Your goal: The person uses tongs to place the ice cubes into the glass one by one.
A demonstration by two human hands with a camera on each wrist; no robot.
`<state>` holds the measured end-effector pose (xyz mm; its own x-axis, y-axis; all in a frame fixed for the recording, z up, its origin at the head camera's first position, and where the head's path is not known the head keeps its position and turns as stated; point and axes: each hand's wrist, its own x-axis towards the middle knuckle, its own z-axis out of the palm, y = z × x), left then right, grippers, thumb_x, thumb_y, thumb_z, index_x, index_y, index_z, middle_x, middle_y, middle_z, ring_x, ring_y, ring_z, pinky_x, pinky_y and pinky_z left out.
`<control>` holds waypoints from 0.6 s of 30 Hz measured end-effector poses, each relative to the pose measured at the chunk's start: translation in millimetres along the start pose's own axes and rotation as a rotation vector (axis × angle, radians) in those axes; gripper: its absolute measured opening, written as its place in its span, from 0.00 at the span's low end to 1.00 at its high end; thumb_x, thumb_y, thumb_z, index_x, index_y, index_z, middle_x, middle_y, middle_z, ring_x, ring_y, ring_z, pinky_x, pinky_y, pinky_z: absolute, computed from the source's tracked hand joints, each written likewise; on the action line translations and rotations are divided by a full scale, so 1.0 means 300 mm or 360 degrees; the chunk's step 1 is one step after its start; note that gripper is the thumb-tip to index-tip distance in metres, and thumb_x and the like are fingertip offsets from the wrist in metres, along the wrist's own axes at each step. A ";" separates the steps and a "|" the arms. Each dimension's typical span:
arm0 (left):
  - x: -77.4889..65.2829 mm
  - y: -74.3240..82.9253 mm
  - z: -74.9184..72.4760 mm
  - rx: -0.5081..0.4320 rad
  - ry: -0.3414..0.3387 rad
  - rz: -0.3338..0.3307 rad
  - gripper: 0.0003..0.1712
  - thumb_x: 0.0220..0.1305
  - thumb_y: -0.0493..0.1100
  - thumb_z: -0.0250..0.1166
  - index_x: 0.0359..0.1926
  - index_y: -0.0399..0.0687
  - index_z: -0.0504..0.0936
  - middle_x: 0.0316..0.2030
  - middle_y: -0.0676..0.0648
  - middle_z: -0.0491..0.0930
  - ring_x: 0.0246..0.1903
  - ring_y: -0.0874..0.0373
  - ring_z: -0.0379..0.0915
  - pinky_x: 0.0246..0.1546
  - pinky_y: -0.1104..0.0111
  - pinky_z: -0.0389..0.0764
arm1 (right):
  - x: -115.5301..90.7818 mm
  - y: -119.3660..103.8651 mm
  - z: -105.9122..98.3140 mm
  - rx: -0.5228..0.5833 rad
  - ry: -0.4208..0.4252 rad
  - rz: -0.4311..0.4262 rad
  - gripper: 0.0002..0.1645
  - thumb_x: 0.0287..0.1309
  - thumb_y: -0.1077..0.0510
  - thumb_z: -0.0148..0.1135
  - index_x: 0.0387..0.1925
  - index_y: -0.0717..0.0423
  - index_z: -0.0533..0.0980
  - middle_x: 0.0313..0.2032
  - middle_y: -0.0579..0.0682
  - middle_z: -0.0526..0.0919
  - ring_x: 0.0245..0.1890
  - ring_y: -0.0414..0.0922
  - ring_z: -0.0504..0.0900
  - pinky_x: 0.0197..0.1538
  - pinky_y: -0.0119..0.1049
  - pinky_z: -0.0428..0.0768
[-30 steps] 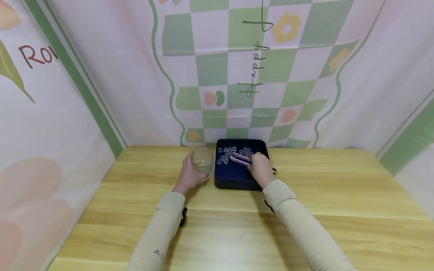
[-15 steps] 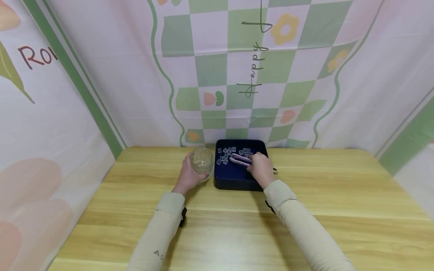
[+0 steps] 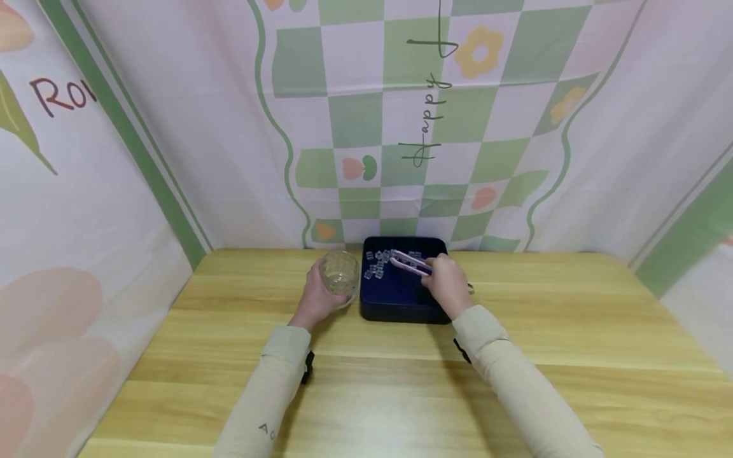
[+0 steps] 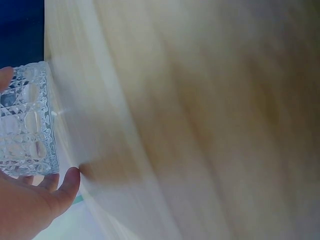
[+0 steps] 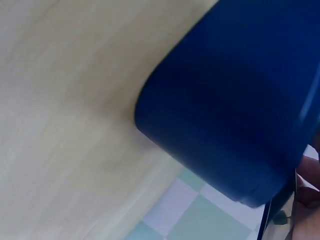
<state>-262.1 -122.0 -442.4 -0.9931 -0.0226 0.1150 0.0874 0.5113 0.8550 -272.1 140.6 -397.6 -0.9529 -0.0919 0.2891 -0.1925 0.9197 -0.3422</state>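
Observation:
A dark blue tray (image 3: 395, 298) stands near the back of the table, with several small clear cubes (image 3: 378, 266) lying in it. To its left, my left hand (image 3: 316, 296) holds a patterned clear glass (image 3: 340, 272); in the left wrist view, fingers curl about this cut-glass tumbler (image 4: 27, 120). My right hand (image 3: 449, 284) grips pale pink tongs (image 3: 409, 266) over the tray. Their tips are spread apart near the cubes; whether a cube sits between them is too small to tell. The right wrist view shows mostly the tray's side (image 5: 215, 115) and a bit of hand (image 5: 309, 185).
The wooden table (image 3: 378, 388) spreads out in front and to both sides. A printed cloth (image 3: 355, 121) with green checks hangs right behind the tray. A small dark-and-light end of some item (image 3: 471, 288) shows just right of my right hand.
My right hand has shifted slightly to the right, and the tong tips have moved up toward the far side of the tray. The left hand and glass stay about where they were.

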 end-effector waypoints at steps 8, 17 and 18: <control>-0.002 0.000 0.000 0.0017 -0.0002 0.0000 0.58 0.40 0.37 0.76 0.70 0.40 0.51 0.65 0.33 0.61 0.64 0.38 0.61 0.67 0.45 0.65 | 0.001 -0.011 -0.047 0.0053 0.0146 -0.0112 0.17 0.43 0.64 0.68 0.39 0.65 0.82 0.30 0.61 0.81 0.30 0.58 0.80 0.36 0.51 0.79; 0.003 -0.003 0.002 0.0018 -0.0001 0.0010 0.58 0.39 0.37 0.76 0.70 0.40 0.52 0.65 0.33 0.61 0.65 0.38 0.61 0.67 0.45 0.64 | -0.001 -0.069 -0.108 0.0150 0.0223 -0.0239 0.16 0.42 0.65 0.67 0.38 0.65 0.82 0.32 0.61 0.83 0.31 0.57 0.81 0.37 0.50 0.80; 0.004 -0.004 0.003 0.0016 0.0000 0.0011 0.58 0.39 0.37 0.76 0.70 0.40 0.52 0.65 0.33 0.61 0.64 0.38 0.61 0.67 0.45 0.64 | -0.003 -0.077 -0.113 0.0152 0.0213 -0.0250 0.16 0.43 0.65 0.67 0.39 0.65 0.82 0.33 0.61 0.83 0.31 0.57 0.81 0.37 0.50 0.80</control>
<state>-263.4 -121.9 -443.6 -0.9924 -0.0191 0.1213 0.0938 0.5200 0.8490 -258.7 132.3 -359.6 -0.8709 -0.1740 0.4596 -0.3637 0.8572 -0.3647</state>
